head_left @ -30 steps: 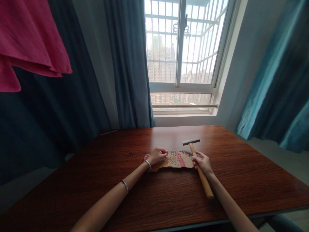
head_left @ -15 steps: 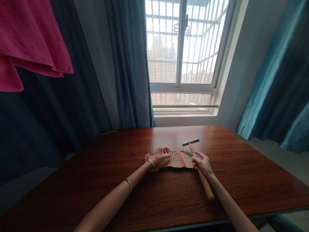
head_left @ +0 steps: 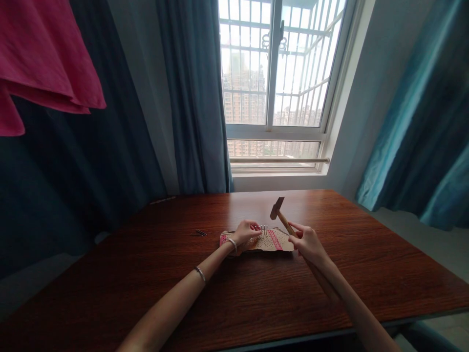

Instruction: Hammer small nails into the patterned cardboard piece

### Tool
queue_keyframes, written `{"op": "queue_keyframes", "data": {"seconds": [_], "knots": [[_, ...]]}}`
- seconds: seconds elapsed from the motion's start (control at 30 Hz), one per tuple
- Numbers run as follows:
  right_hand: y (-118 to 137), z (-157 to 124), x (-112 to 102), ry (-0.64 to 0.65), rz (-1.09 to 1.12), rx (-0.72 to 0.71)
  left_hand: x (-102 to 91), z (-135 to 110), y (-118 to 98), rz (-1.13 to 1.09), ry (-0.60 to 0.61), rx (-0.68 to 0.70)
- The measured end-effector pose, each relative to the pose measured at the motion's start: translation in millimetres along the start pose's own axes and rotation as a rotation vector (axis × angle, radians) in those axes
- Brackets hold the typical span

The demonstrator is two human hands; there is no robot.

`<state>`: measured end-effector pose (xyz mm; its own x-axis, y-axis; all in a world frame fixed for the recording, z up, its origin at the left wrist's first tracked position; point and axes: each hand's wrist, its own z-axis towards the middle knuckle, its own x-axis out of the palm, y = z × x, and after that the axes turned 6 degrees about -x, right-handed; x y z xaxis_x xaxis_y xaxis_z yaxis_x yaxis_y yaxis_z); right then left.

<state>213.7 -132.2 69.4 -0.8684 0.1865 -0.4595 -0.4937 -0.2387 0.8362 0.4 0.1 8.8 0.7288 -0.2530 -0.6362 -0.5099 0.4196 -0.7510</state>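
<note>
A cardboard piece with pink bands and many small holes lies on the table. Several nails stand upright in it, close together. My left hand rests over its left part, with thumb and fingertips pinched on a nail beside the standing row; the fingers mostly hide this nail. My right hand is closed round the wooden handle of a hammer. The hammer's head is raised above the far side of the cardboard, right of the nails, touching nothing.
Several loose nails lie on the wooden table left of the cardboard. A barred window and blue curtains stand behind the table. Pink cloth hangs at upper left.
My right hand has lifted and turned the hammer, so its head is higher and farther left. My left hand stays at the nails. The view has shifted slightly.
</note>
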Motion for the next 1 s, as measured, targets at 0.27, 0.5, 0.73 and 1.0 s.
{"op": "queue_keyframes", "data": {"seconds": [0.27, 0.5, 0.73, 1.0], "knots": [[6, -6, 4, -0.015, 0.087, 0.015, -11.3, -11, -1, 0.047, -0.019, 0.042], [-41, 9, -23, -0.204, -0.489, 0.002, -47.1, -49, 2, 0.257, 0.095, 0.125], [-79, 19, -56, -0.104, -0.911, 0.084, -54.5, -67, 9, 0.429, 0.100, 0.119], [-99, 7, -55, -0.062, -1.004, 0.128, -53.0, -65, 13, 0.463, 0.100, 0.127]]}}
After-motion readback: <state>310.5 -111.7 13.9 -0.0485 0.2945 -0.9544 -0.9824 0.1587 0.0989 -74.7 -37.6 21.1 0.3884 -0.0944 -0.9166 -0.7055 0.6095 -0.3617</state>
